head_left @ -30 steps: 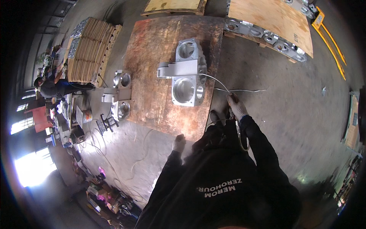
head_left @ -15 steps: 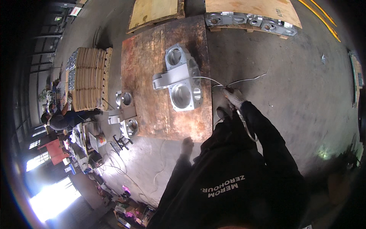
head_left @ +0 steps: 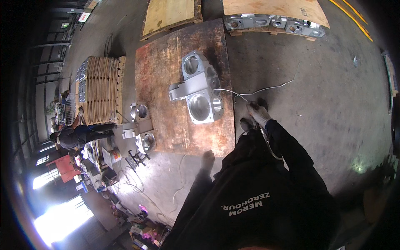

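A silver metal casting (head_left: 194, 88) with large round bores lies on the rust-stained table (head_left: 162, 62). My gloved right hand (head_left: 259, 115), to the right of the table, is closed around what looks like an air blow gun, its body mostly hidden by the glove. From it a thin, slightly bent nozzle (head_left: 235, 92) reaches left to the casting's right side. A pale hose (head_left: 268, 143) curves down behind that hand. My left hand (head_left: 208, 158) hangs by the table's near edge, fingers curled in, with nothing visible in it.
Another casting (head_left: 138, 128) stands off the table's left side. Wooden pallets (head_left: 175, 16) lie beyond the far edge, with more castings (head_left: 254, 21) at the far right. Stacked brown sheets (head_left: 102, 89) and a person (head_left: 79, 135) are at left. A pale line (head_left: 271, 87) lies on the floor.
My right hand has drawn slightly back toward me, the nozzle still reaching the casting. The whole view has shifted a little. My left hand stays by the table edge.
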### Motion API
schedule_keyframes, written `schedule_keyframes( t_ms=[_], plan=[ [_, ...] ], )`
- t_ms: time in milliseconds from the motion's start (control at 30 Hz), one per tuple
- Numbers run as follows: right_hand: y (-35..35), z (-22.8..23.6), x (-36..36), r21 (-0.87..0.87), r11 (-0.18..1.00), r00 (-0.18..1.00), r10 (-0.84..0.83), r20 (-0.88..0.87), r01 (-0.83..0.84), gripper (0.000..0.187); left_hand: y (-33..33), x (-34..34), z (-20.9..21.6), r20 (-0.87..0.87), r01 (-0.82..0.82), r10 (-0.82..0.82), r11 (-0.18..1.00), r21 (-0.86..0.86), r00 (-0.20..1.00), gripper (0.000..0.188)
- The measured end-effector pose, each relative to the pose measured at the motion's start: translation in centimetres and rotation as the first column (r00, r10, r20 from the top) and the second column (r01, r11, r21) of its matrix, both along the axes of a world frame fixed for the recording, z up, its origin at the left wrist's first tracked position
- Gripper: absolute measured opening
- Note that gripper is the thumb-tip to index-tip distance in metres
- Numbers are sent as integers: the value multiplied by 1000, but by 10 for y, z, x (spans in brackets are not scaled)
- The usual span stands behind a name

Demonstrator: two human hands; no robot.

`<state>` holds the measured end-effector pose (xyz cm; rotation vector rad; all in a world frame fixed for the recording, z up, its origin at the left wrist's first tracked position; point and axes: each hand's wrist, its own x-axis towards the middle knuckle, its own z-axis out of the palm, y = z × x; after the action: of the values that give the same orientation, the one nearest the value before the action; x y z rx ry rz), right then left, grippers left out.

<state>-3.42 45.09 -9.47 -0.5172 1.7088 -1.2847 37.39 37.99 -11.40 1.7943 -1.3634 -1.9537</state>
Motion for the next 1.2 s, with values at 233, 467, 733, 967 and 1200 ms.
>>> schedule_keyframes(
  t_ms=[233, 467, 733, 967, 1200],
  plan=[
    [0, 52, -4, 240, 970, 935, -46, 351, -42, 29, 0, 5, 2, 44, 17, -14, 997, -70, 999, 26],
    [-5, 41, 0, 241, 968, 976, 22, 218, -76, 33, -11, 1, 5, -97, -8, 1, 997, -72, 995, 29],
    [1, 36, 5, 227, 974, 973, -34, 226, -19, 41, -8, 0, -1, -28, 43, -45, 997, -64, 999, 27],
    [-18, 33, 12, 139, 989, 983, 21, 185, -47, 39, -3, -2, 3, -54, -52, 49, 997, -61, 997, 24],
    [10, 63, 10, 179, 981, 997, 72, 32, -76, 35, 12, 9, -8, 70, -48, 52, 997, -57, 996, 21]
  ],
)
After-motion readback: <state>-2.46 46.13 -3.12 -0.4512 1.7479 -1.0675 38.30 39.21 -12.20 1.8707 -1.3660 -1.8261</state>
